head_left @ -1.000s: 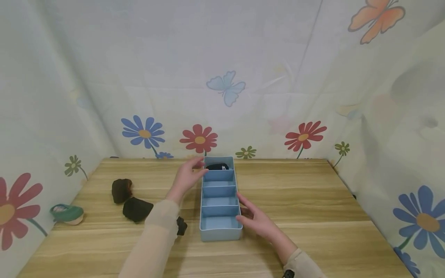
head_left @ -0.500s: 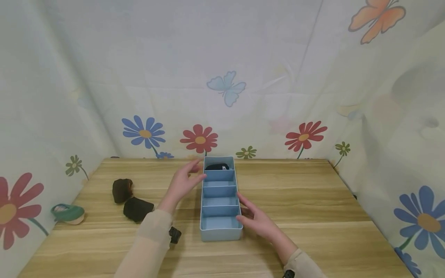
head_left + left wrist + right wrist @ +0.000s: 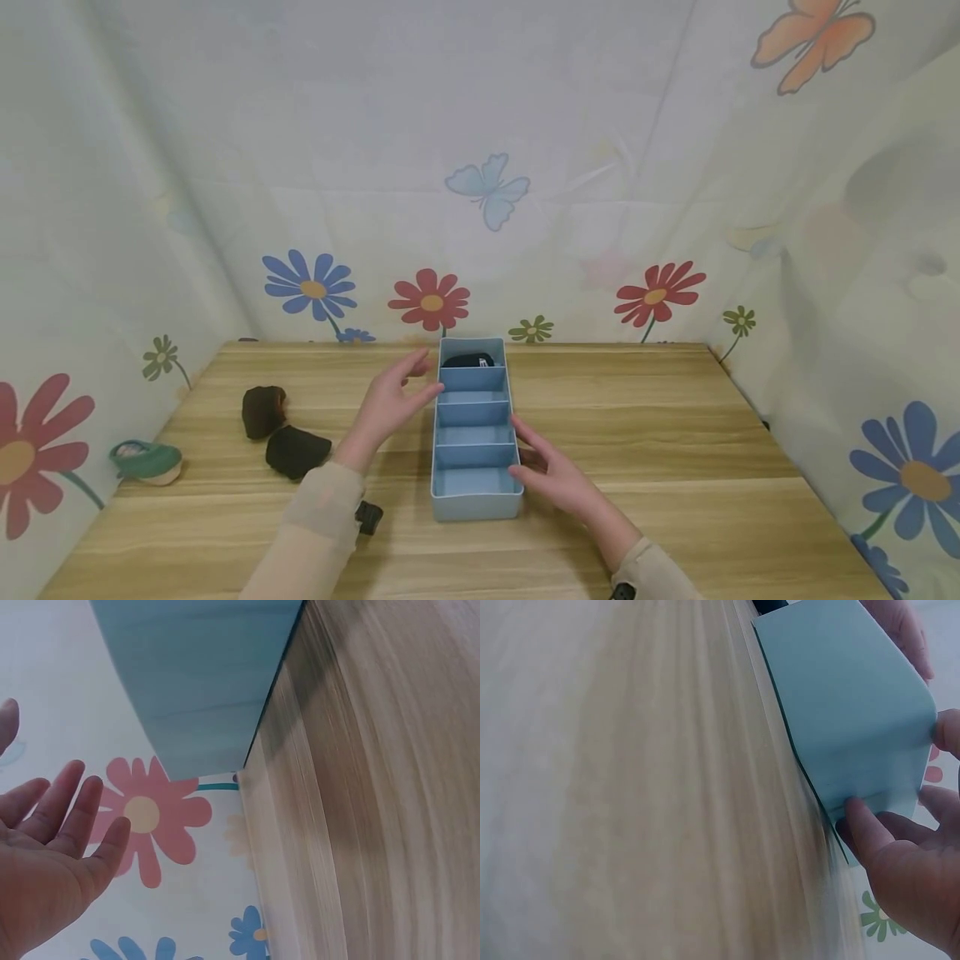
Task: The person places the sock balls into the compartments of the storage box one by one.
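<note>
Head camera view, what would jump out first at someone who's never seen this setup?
Probably the light-blue divided box on the wooden table, with a black item in its farthest compartment. The right hand touches the box's right side, and the left hand is by its left side. Behind the table, a pale backdrop with bright flowers and butterflies likely catches the eye too.

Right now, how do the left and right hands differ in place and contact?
Place: left hand is beside the far part of the blue box; right hand is beside its near part.
Contact: left hand shows apart from the box in the left wrist view; right hand touches the box's side.
Shared: both hands are bare.
</note>
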A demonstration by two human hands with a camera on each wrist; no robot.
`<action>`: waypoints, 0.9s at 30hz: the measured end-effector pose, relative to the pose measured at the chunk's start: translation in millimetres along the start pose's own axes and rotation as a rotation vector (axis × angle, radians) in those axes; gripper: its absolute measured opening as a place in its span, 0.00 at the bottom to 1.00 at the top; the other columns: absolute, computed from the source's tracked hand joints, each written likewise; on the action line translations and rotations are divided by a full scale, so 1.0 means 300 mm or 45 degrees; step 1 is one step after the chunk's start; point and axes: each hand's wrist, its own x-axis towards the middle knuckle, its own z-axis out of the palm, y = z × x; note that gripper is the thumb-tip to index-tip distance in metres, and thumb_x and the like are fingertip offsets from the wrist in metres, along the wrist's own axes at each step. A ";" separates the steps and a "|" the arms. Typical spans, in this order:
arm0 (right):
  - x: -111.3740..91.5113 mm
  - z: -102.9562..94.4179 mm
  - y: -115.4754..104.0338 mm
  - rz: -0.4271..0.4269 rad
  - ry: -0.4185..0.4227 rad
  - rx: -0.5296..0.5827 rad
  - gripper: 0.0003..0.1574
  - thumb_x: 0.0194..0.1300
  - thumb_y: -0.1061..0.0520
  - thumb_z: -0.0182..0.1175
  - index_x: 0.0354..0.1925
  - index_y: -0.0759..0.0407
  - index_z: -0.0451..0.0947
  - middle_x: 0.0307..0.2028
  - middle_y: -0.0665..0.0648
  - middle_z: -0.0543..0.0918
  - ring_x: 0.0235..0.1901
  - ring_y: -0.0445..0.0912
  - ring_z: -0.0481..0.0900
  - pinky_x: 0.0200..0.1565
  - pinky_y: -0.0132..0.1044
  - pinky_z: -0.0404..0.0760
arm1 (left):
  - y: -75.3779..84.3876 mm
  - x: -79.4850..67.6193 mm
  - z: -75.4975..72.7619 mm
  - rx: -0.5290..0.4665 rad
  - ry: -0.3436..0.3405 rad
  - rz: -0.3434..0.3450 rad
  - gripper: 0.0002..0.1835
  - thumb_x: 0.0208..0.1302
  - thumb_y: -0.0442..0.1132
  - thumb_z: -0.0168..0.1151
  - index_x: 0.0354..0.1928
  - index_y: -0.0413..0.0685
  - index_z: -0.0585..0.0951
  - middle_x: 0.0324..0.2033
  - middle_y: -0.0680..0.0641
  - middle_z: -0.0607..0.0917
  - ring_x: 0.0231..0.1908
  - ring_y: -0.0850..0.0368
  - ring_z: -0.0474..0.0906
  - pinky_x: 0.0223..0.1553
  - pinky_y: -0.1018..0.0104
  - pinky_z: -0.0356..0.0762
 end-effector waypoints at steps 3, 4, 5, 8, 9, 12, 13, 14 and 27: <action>0.000 -0.001 0.000 0.000 0.006 0.004 0.46 0.70 0.57 0.61 0.78 0.53 0.51 0.75 0.64 0.54 0.67 0.64 0.65 0.67 0.55 0.61 | 0.006 -0.007 -0.009 0.030 -0.017 0.017 0.39 0.62 0.48 0.71 0.71 0.43 0.68 0.59 0.41 0.80 0.60 0.46 0.75 0.62 0.44 0.69; 0.000 -0.001 0.000 -0.002 0.006 0.005 0.46 0.70 0.57 0.61 0.78 0.54 0.51 0.75 0.64 0.54 0.67 0.64 0.65 0.67 0.55 0.62 | 0.007 -0.010 -0.012 0.038 -0.023 0.018 0.39 0.62 0.49 0.71 0.71 0.43 0.68 0.59 0.41 0.80 0.61 0.46 0.74 0.62 0.44 0.69; 0.001 -0.001 0.000 -0.005 0.005 0.006 0.46 0.70 0.57 0.61 0.78 0.54 0.50 0.75 0.64 0.54 0.67 0.64 0.65 0.67 0.55 0.62 | 0.008 -0.013 -0.015 0.048 -0.030 0.023 0.39 0.61 0.49 0.71 0.71 0.44 0.68 0.60 0.41 0.80 0.61 0.46 0.74 0.62 0.44 0.69; 0.001 -0.001 0.000 -0.011 0.003 0.000 0.46 0.70 0.57 0.61 0.78 0.55 0.50 0.75 0.64 0.54 0.67 0.64 0.66 0.67 0.55 0.63 | 0.008 -0.025 -0.025 0.090 -0.036 0.046 0.39 0.61 0.49 0.71 0.71 0.45 0.68 0.60 0.42 0.79 0.61 0.45 0.74 0.62 0.44 0.69; 0.001 -0.001 0.000 -0.012 0.002 -0.005 0.46 0.70 0.57 0.61 0.78 0.55 0.50 0.75 0.64 0.54 0.67 0.64 0.66 0.67 0.55 0.63 | 0.006 -0.029 -0.028 0.102 -0.035 0.057 0.39 0.61 0.48 0.72 0.71 0.46 0.68 0.60 0.42 0.79 0.61 0.45 0.74 0.62 0.43 0.69; 0.001 -0.001 0.000 -0.013 -0.001 -0.015 0.47 0.70 0.56 0.61 0.78 0.54 0.50 0.75 0.64 0.54 0.66 0.63 0.66 0.67 0.55 0.63 | -0.005 -0.042 -0.039 0.147 -0.027 0.101 0.39 0.60 0.47 0.72 0.71 0.45 0.68 0.59 0.42 0.80 0.60 0.44 0.74 0.61 0.43 0.70; 0.001 -0.001 0.000 -0.014 -0.001 -0.017 0.47 0.70 0.56 0.62 0.78 0.55 0.50 0.75 0.64 0.55 0.66 0.63 0.66 0.67 0.55 0.63 | -0.010 -0.046 -0.043 0.161 -0.025 0.116 0.39 0.60 0.47 0.72 0.71 0.44 0.68 0.59 0.42 0.80 0.60 0.44 0.74 0.61 0.43 0.70; 0.001 -0.001 0.001 -0.015 -0.001 -0.016 0.47 0.70 0.56 0.62 0.78 0.55 0.50 0.75 0.64 0.55 0.66 0.63 0.66 0.67 0.55 0.63 | -0.014 -0.051 -0.048 0.176 -0.027 0.127 0.39 0.60 0.47 0.72 0.71 0.44 0.68 0.58 0.42 0.80 0.60 0.43 0.75 0.61 0.43 0.70; 0.002 0.000 0.001 -0.017 -0.003 -0.019 0.46 0.71 0.58 0.61 0.78 0.56 0.49 0.75 0.64 0.55 0.66 0.63 0.66 0.67 0.55 0.63 | -0.080 -0.116 -0.128 0.286 -0.073 0.097 0.43 0.57 0.55 0.73 0.69 0.41 0.69 0.58 0.40 0.80 0.60 0.40 0.74 0.61 0.41 0.69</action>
